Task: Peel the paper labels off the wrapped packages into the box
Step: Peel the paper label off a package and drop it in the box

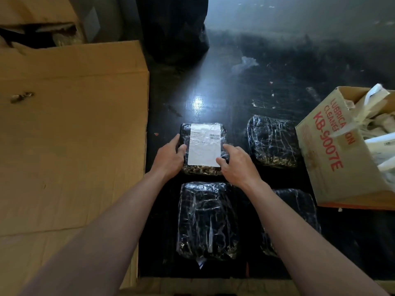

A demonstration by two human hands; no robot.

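Note:
A black package wrapped in clear film (222, 133) lies on the dark floor with a white paper label (204, 144) stuck flat on its top. My left hand (170, 155) holds the package's left edge, thumb on top. My right hand (235, 162) rests on its right side, with a fingertip at the label's lower right corner. Three more wrapped black packages lie around it without labels: one to the right (273, 141), one in front (206, 218), one at the front right (299, 210). A cardboard box (324, 150) with red print stands at the right, holding peeled white labels (378, 133).
A large flattened cardboard sheet (70, 135) covers the floor on the left. Behind it lies a torn cardboard box (38, 24). A dark bag (173, 28) stands at the back. Small scraps litter the shiny dark floor (245, 86).

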